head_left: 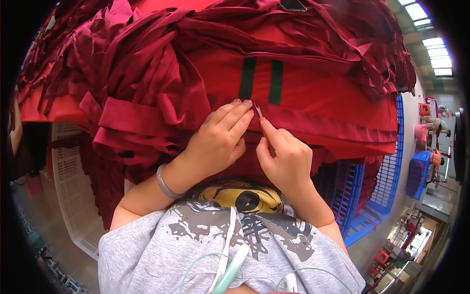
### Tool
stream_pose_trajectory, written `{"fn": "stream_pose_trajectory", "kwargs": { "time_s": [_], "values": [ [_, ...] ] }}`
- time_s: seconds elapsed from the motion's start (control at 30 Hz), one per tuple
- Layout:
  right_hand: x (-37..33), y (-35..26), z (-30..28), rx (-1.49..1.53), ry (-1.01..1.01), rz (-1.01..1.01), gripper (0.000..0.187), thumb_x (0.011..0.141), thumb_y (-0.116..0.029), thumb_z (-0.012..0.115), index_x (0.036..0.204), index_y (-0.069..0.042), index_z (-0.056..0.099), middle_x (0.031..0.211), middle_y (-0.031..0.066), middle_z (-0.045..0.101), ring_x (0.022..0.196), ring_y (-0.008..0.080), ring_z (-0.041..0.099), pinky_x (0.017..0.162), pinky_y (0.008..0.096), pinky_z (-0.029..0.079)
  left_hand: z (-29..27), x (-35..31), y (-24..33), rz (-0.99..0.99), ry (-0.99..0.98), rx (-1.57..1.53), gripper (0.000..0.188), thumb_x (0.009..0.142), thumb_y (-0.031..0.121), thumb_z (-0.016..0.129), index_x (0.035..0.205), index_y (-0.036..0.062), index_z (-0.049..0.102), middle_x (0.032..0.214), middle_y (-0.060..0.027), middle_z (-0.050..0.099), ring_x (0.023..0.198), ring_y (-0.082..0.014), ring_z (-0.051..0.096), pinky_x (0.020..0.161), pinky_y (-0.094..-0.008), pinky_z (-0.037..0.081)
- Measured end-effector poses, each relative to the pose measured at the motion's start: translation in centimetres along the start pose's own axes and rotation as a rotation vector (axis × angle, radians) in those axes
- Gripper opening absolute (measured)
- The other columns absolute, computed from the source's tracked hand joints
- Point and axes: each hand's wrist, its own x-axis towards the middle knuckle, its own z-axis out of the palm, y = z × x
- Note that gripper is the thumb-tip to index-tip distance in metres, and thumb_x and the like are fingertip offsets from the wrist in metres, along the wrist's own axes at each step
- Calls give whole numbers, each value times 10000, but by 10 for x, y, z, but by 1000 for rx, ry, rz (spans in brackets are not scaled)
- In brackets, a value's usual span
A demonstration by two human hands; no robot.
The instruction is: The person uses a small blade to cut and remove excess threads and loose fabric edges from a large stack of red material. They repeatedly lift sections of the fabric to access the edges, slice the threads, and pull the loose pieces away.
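My right hand (289, 156) is closed around a small seam ripper (259, 112), its forked metal tip pointing away from me at the edge of a dark red fabric strip (313, 122). My left hand (220, 134) lies flat on the same strip, fingers stretched out, the fingertips just left of the tip. Under the strip spreads a bright red cloth (313, 85). Beyond my fingers, two dark green bands (275, 82) run away from me on this cloth. To the left, a thick bundle of dark red strips (142, 83) is heaped up. Part of the tool's handle is hidden in my right hand.
More dark red strips (372, 44) pile along the far side, near a dark flat object (293, 5). A white plastic basket (73, 191) stands at the left and a blue crate (391, 171) at the right. More blue crates (417, 174) stand farther right.
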Motion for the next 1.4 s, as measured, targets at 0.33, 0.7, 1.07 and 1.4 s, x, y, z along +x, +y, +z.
{"fn": "stream_pose_trajectory", "kwargs": {
  "time_s": [0.33,0.7,1.07,1.4],
  "values": [
    [35,26,5,273,119,84,288,796,5,603,1084,-6,614,888,135,602,686,303,619,599,365,502,0,-2,1,-14,-7,9,521,730,43,651,1241,-21,571,1342,-151,546,1246,-327,511,1053,-422,424],
    [59,30,17,73,-32,-5,85,785,-101,630,832,-36,601,796,106,587,666,321,608,596,418,495,-1,-1,1,-6,-2,14,511,749,48,647,1250,-24,579,1336,-156,552,1238,-323,519,1048,-415,431],
    [61,29,12,229,-160,26,122,751,-95,658,851,-25,657,814,82,605,694,277,624,611,380,496,4,-4,1,-32,10,-7,498,764,54,647,1251,-25,579,1356,-152,538,1250,-319,509,1055,-412,423],
    [58,38,7,306,-22,185,132,773,-89,659,871,0,654,787,101,597,672,276,609,600,374,472,4,-3,0,-14,30,21,482,759,49,653,1231,-27,590,1353,-149,545,1242,-315,517,1046,-414,427]
  ]
}}
